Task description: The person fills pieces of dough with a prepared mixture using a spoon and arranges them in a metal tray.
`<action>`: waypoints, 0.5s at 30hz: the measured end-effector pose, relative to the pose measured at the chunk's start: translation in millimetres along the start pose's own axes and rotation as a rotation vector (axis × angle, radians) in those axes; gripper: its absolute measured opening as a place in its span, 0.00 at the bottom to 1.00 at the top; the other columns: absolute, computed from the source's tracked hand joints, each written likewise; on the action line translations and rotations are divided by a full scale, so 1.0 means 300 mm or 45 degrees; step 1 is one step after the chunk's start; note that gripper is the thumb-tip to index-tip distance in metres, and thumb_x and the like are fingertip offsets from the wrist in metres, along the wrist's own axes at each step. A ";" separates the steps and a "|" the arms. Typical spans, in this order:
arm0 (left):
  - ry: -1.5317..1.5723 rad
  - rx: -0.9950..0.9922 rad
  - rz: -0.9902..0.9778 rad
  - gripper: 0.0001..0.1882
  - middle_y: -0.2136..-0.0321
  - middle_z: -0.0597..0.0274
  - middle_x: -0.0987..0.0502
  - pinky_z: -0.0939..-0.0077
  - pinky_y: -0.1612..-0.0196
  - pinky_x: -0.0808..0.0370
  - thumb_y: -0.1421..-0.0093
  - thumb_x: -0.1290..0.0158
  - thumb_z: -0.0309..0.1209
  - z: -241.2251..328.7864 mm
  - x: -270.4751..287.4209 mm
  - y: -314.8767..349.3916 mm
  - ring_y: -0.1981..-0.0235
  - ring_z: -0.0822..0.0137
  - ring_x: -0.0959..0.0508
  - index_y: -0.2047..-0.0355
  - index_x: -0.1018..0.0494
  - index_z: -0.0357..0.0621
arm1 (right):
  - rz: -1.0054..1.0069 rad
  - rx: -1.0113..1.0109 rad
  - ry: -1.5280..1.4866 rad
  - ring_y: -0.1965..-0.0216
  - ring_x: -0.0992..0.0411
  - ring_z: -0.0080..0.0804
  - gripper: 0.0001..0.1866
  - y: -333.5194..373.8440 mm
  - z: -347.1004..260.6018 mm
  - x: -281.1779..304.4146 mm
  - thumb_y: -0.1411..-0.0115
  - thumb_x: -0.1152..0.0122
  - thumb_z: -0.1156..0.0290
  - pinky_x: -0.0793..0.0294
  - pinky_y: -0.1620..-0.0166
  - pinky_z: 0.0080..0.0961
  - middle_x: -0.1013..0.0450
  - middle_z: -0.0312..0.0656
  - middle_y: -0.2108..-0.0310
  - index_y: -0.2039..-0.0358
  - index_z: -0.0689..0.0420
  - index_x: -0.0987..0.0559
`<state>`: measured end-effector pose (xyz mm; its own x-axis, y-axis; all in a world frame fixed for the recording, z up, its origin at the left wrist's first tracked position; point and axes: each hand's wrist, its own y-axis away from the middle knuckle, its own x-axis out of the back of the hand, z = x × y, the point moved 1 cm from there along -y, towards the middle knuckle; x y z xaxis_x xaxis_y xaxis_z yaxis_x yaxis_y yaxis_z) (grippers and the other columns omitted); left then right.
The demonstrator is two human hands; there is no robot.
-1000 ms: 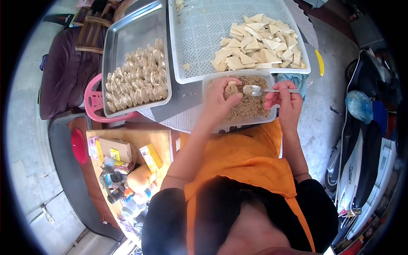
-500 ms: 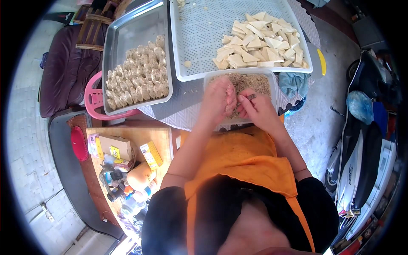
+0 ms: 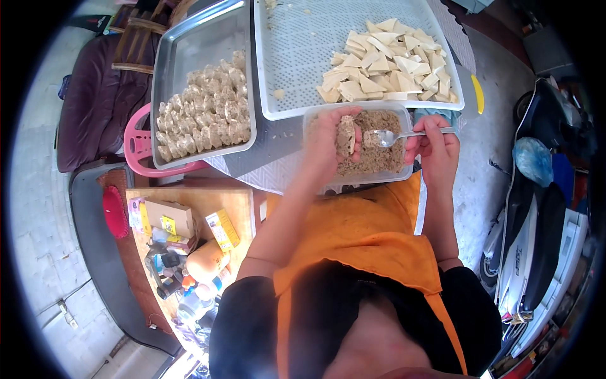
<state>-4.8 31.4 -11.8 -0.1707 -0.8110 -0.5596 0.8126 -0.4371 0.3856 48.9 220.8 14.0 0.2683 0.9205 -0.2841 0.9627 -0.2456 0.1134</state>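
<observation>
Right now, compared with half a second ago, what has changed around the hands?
The right hand moved right, away from the left hand, drawing the spoon along. The left hand opened somewhat, showing the piece it holds. Neither visibly let go of anything. The metal tray and white tray stayed.

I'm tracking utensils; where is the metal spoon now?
In the head view, right of centre, the right hand holds the metal spoon over the crumbly brown mixture in the plastic tub.
</observation>
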 end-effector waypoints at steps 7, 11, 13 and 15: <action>-0.666 -0.230 -0.119 0.18 0.73 0.67 0.31 0.85 0.76 0.35 0.32 0.66 0.42 -0.018 0.012 0.003 0.79 0.76 0.33 0.56 0.32 0.44 | -0.002 0.407 0.430 0.83 0.29 0.21 0.07 0.055 0.018 -0.142 0.37 0.52 0.74 0.29 0.80 0.15 0.27 0.40 0.79 0.71 0.62 0.28; -0.464 -0.131 0.019 0.11 0.80 0.70 0.34 0.85 0.82 0.37 0.33 0.60 0.35 -0.007 0.006 0.010 0.84 0.79 0.35 0.63 0.32 0.41 | 0.015 0.577 0.371 0.82 0.29 0.19 0.08 0.068 0.009 -0.111 0.37 0.52 0.75 0.29 0.80 0.15 0.27 0.40 0.78 0.72 0.64 0.27; -0.524 -0.173 0.000 0.11 0.80 0.69 0.33 0.87 0.82 0.38 0.34 0.59 0.35 0.008 0.028 0.006 0.83 0.79 0.35 0.65 0.30 0.42 | 0.048 0.586 0.268 0.81 0.29 0.19 0.09 0.064 0.003 -0.068 0.37 0.52 0.75 0.29 0.80 0.15 0.27 0.40 0.78 0.73 0.64 0.27; -0.582 -0.216 -0.020 0.11 0.79 0.69 0.33 0.88 0.83 0.39 0.35 0.58 0.35 0.014 0.030 0.004 0.83 0.79 0.35 0.66 0.29 0.43 | 0.199 0.474 0.488 0.81 0.29 0.19 0.09 0.044 -0.003 -0.029 0.37 0.51 0.73 0.29 0.79 0.15 0.27 0.38 0.79 0.73 0.63 0.27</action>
<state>-7.7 21.8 -13.2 -0.3799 -0.9093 -0.1698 0.8809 -0.4117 0.2337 59.2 209.8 18.8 0.4443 0.8920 0.0840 0.8783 -0.4152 -0.2370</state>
